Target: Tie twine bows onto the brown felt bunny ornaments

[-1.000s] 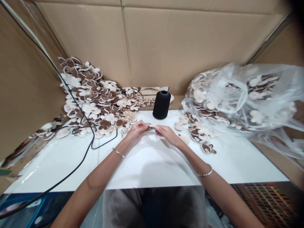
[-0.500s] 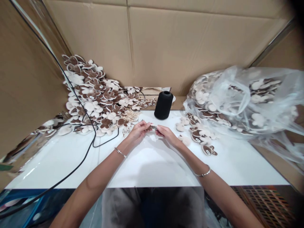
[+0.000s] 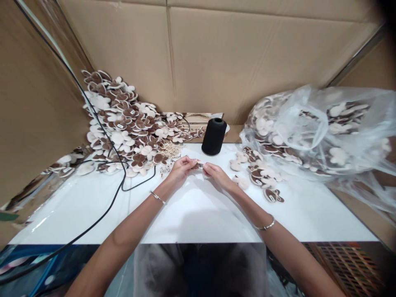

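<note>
Well, the left hand (image 3: pixel 181 171) and the right hand (image 3: pixel 218 174) were close together above a white table (image 3: pixel 198 218), near its far side. The fingers of both hands were pinched in narrow, and they met at 1 tiny shiny thing (image 3: pixel 199 165). They seemed to hold it between them. It was too small to see well, so just what it was could not be told. It was in the air just in front of a black spool of thread (image 3: pixel 214 136).

Most of the pieces lay off to the 2 sides. On the left, a big heap of flat brown and cream cloth shapes (image 3: pixel 123 128) leaned on a cardboard wall (image 3: pixel 247 53). Many of these shapes had small white tags. On the right, a clear plastic bag (image 3: pixel 321 132) was full of more shapes like them. Between the hands and the bag lay a small group of shapes (image 3: pixel 256 173), far fewer than in the big heap, and the one nearest the table's front had a little string bow (image 3: pixel 274 196) on it. A small pile of pale strings (image 3: pixel 169 150) lay by the heap, just past the left hand. A black cable (image 3: pixel 108 202) ran across the left side of the table.
</note>
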